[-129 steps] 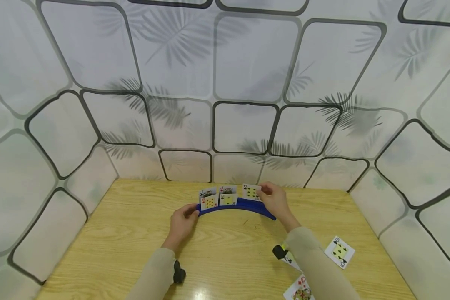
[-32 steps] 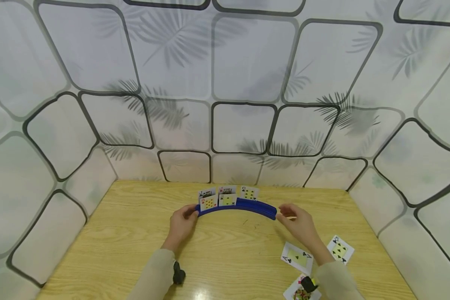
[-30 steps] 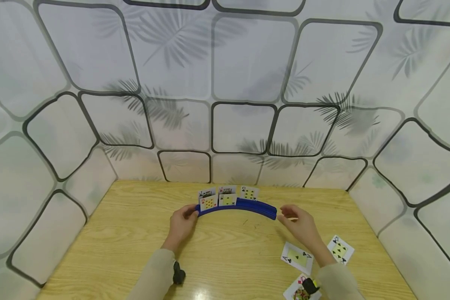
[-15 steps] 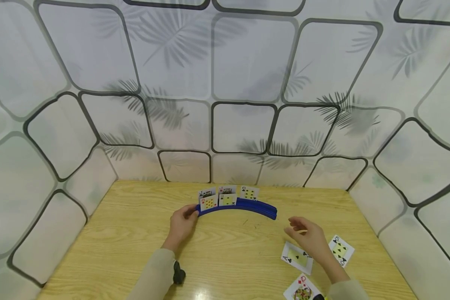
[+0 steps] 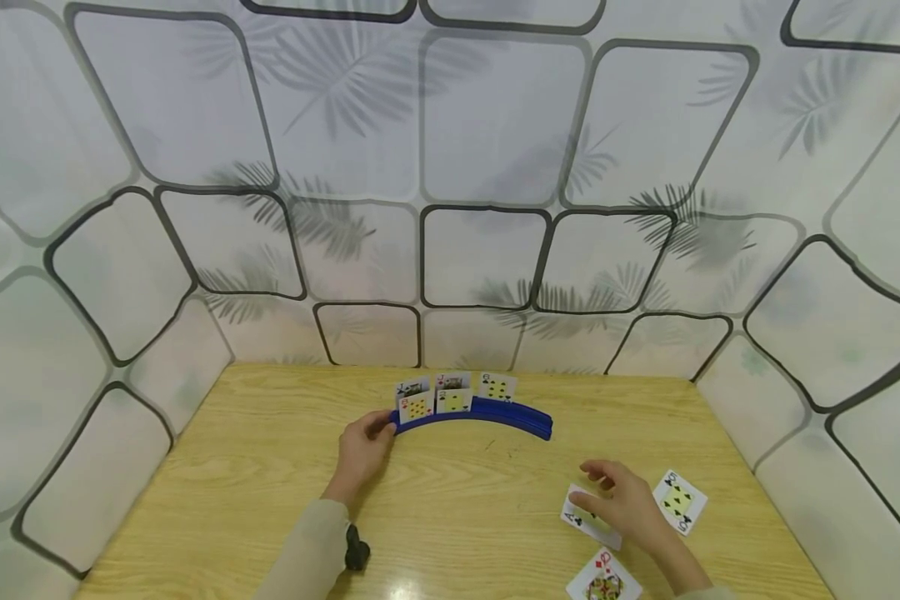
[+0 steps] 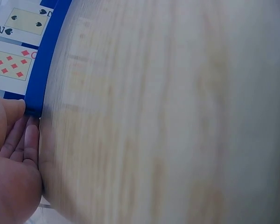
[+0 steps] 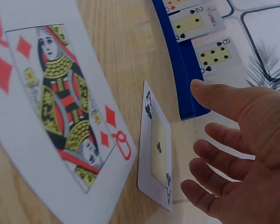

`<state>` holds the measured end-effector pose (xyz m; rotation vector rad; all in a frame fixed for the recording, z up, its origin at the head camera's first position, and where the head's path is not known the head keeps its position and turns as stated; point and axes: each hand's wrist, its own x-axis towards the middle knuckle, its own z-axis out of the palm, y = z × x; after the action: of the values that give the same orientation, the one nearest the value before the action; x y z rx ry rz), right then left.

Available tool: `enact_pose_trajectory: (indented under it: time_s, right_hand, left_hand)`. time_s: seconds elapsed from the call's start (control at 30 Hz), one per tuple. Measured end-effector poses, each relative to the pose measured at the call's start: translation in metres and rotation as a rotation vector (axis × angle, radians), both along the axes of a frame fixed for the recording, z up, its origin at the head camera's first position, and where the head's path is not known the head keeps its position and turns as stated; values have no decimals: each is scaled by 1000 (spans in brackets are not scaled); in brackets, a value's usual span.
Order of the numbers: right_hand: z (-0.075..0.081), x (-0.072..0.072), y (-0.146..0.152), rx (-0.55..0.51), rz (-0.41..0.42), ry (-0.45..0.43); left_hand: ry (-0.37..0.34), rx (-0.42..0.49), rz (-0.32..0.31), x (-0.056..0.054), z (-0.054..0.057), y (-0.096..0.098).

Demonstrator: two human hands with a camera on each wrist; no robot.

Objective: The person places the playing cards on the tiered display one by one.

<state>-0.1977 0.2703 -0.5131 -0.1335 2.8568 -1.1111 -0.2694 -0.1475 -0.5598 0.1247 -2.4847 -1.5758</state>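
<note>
A curved blue card holder stands on the table, and my left hand pinches its left end. In the left wrist view the thumb sits at the holder's end, with fingers curled behind. In the front row are a diamonds card and a two of spades; two jacks stand behind them. A six of spades stands further right. My right hand, empty with fingers loosely bent, hovers over an ace of clubs, partly hiding it in the head view.
A queen of diamonds lies face up near the table's front edge. To the right of my right hand lies a card with black pips. Patterned fabric walls enclose the wooden table at the back and sides.
My right hand has let go of the six of spades, drawn back past the holder's right end and come over the ace of clubs. My left hand stays at the holder's left end.
</note>
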Motion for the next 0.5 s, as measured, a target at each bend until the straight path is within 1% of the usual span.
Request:
enact_pose_trajectory:
  time_s: [0.33, 0.5]
  right_hand:
    - [-5, 6, 3, 54, 10, -26]
    - [-7, 10, 4, 103, 13, -5]
  left_hand:
    - [1, -5, -4, 1, 1, 0]
    - [4, -10, -6, 1, 2, 0]
